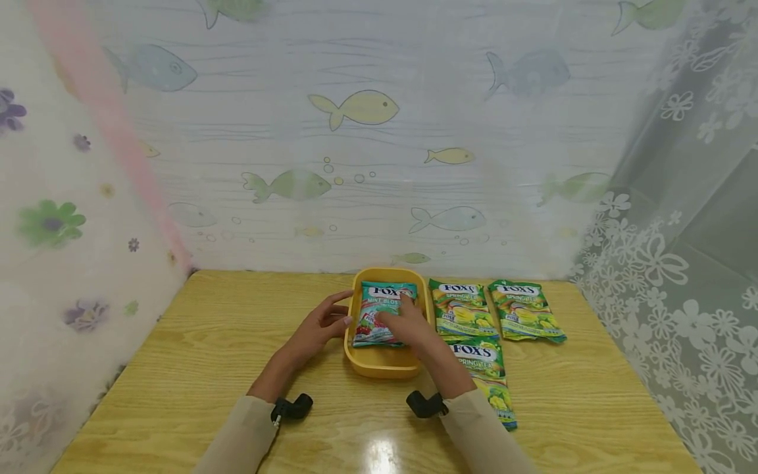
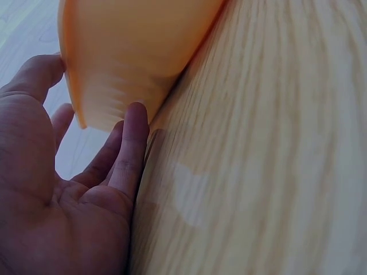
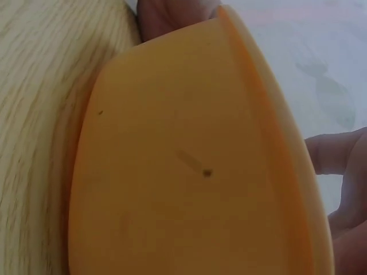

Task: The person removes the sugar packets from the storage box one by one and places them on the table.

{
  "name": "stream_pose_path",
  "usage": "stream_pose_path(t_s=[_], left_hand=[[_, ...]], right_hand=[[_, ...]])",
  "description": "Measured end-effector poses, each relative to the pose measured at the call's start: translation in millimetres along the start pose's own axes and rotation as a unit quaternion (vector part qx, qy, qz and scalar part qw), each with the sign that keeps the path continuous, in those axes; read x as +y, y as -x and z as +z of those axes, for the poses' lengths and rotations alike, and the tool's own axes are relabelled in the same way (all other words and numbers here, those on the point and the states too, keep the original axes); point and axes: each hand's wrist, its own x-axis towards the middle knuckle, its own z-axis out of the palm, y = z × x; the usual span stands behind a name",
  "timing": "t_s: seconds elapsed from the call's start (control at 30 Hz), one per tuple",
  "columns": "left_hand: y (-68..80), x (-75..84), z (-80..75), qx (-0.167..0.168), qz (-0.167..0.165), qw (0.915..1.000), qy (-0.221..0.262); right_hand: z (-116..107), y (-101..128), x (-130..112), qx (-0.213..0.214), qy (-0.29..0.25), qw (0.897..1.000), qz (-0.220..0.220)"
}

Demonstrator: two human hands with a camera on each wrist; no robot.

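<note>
The left hand [image 1: 320, 327] rests with loosely straight fingers against the left wall of the yellow tray [image 1: 379, 364]; in the left wrist view its fingertips [image 2: 136, 117] touch the tray's outer side just above the desk [image 1: 195, 342]. The right hand [image 1: 408, 326] lies on the mint candy packet [image 1: 372, 316] inside the tray, fingers spread flat on its right half and pressing rather than pinching (whether the thumb hooks the packet's edge cannot be told). The two hands sit a little apart, with the packet's left half between them.

The packet lies face up, its long axis running from the desk's near edge to its far edge, the brand name at the far end. The tray lies the same way, at the middle of the far half of the desk.

Just right of the tray, three green candy packets [image 1: 462, 308] lie flat, two along the far edge and one nearer. Left of the tray and along the near edge the wood is bare. Patterned curtains [image 1: 367, 131] stand at the far, left and right edges
</note>
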Motion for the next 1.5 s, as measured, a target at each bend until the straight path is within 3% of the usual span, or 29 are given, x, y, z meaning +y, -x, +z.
stream_pose_path(t_s=[0.7,1.0,1.5], left_hand=[[-1.1,-0.1,0.5,-0.002,-0.004,0.9999,0.017],[-0.1,0.7,1.4,-0.003,-0.005,0.9999,0.015],[-0.9,-0.6,2.2,0.001,-0.007,0.9999,0.011]], right_hand=[[1.9,-4.9,-2.2,0.033,0.000,0.999,-0.015],[1.4,-0.9,-7.7,0.028,0.003,1.000,0.004],[-7.3,-3.4,-6.1,0.028,-0.050,0.998,0.016]])
